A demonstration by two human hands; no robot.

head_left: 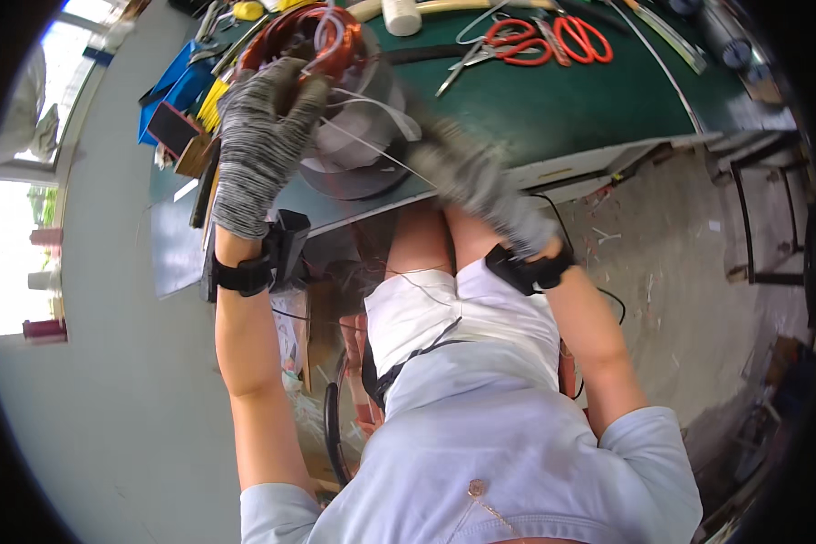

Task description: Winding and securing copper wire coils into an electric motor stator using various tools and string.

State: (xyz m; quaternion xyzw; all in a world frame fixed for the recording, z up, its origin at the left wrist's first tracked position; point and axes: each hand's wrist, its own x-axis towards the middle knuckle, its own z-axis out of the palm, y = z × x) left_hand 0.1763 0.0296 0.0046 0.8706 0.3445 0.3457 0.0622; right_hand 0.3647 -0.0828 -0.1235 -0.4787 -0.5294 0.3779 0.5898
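A grey motor stator (358, 177) with orange-brown copper windings (286, 32) stands at the bench's front edge. My left hand (265, 136), in a grey striped knit glove, has its fingers curled against the near left side of the windings. A thin white cord (367, 139) stretches straight from there to my right hand (471, 172). That hand wears the same kind of glove and is smeared by motion; the taut cord ends at it, though its fingertips are blurred. A loose white strap end (394, 116) curves beside the stator, and more white cord (331, 32) loops over the coils.
On the green bench top (571, 118) lie red-handled scissors (517, 41), a white-headed mallet (401, 16) and a long white strip (666, 68). Blue bins (186, 77) and tools crowd the left end. A dark metal stool frame (771, 208) stands at the right.
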